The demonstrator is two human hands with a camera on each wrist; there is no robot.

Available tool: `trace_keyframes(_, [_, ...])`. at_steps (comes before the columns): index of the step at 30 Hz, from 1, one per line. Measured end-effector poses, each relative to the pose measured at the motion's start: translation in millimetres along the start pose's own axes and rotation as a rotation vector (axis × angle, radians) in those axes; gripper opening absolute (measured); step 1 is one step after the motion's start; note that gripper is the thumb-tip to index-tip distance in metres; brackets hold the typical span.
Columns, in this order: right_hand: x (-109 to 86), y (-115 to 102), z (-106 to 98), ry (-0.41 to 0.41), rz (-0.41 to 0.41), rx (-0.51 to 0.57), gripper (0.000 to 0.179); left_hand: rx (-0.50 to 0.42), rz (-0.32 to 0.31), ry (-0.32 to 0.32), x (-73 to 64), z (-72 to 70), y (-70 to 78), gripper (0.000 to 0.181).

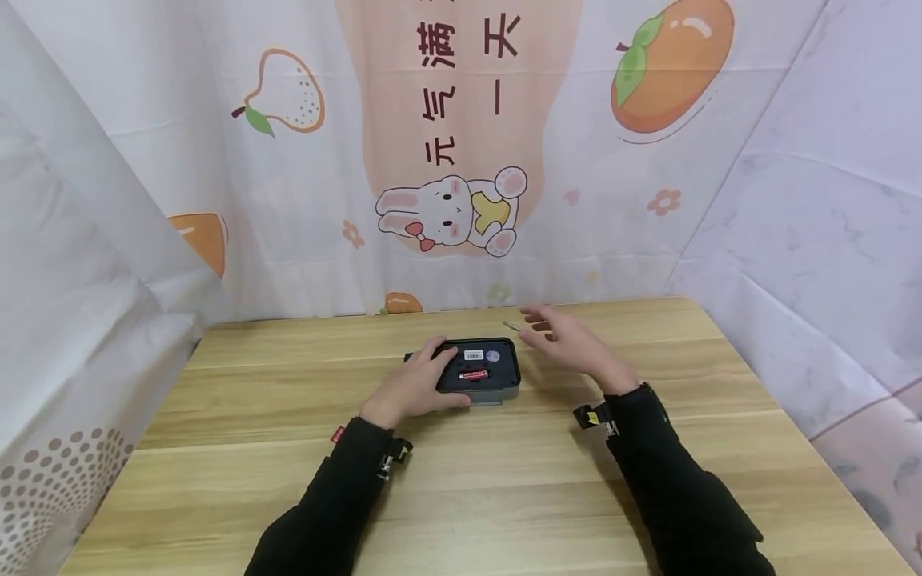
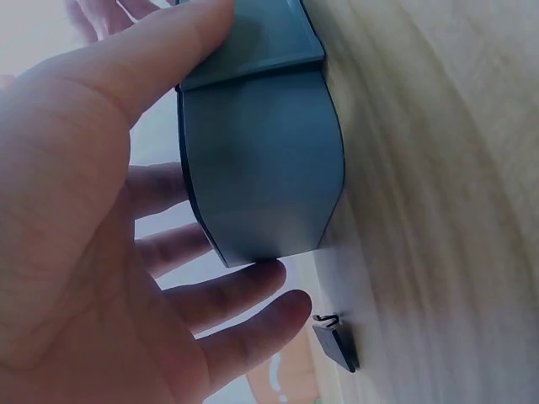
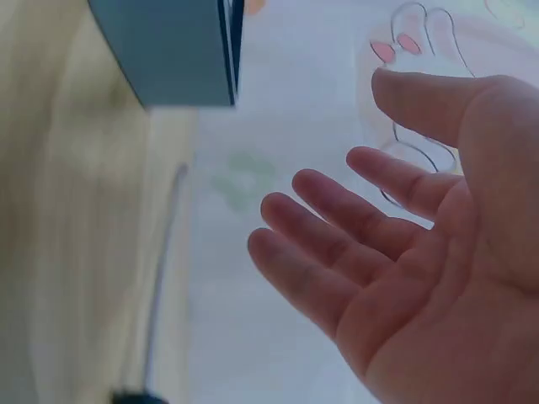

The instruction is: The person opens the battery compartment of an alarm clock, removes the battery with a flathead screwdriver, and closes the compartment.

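Observation:
A black and grey battery-powered device, box-shaped, lies on the table with a red battery in the open slot on top. My left hand grips its left end, the thumb along the near side and the fingers over the top and far side. In the left wrist view, a small dark cover with a metal contact lies beyond the fingertips. My right hand hovers right of the device, fingers spread and holding nothing. Near it lies a screwdriver with a thin metal shaft; its dark handle is mostly out of view.
A small red item lies partly hidden by the left sleeve; its kind cannot be told. The wooden table ends at a printed curtain behind, and white sheets hang at both sides.

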State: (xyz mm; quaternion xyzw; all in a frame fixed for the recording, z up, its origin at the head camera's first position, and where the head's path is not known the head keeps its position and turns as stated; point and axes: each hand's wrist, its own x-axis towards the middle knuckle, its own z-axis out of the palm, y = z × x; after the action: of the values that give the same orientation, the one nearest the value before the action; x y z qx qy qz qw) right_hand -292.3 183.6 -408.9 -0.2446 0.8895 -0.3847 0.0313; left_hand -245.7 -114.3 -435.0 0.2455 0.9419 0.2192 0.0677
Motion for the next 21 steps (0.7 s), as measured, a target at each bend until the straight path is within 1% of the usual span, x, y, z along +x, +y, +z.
trace_keyframes(3, [5.6,-1,11,-0.026,-0.004,0.034,0.052,0.001,0.001,-0.006,-0.2,-0.9,0.4,0.09])
trace_keyframes(6, [10.1,1,21,-0.065,0.008,0.025,0.053,-0.005,0.001,-0.009,0.3,-3.0,1.3,0.089])
trace_keyframes(8, [11.6,1,27,-0.088,0.022,0.013,0.054,-0.005,0.005,0.002,0.8,-5.0,2.3,0.087])
trace_keyframes(10, [12.3,1,32,-0.101,0.022,-0.005,0.054,0.002,0.013,0.027,2.1,-6.7,3.8,0.083])
trace_keyframes(12, [12.6,0,35,-0.102,0.029,-0.006,0.053,0.014,0.033,0.07,4.3,-7.2,5.5,0.077])
trace_keyframes(16, [12.7,0,38,-0.1,0.034,-0.014,0.049,0.051,0.098,0.158,10.8,-4.9,11.3,0.063])
trace_keyframes(19, [13.5,2,39,-0.101,0.006,-0.033,0.045,0.065,0.152,0.216,16.8,-2.1,18.0,0.053])
trace_keyframes(21, [13.6,4,41,-0.106,-0.009,-0.038,0.044,0.072,0.17,0.242,20.3,0.4,22.6,0.048])
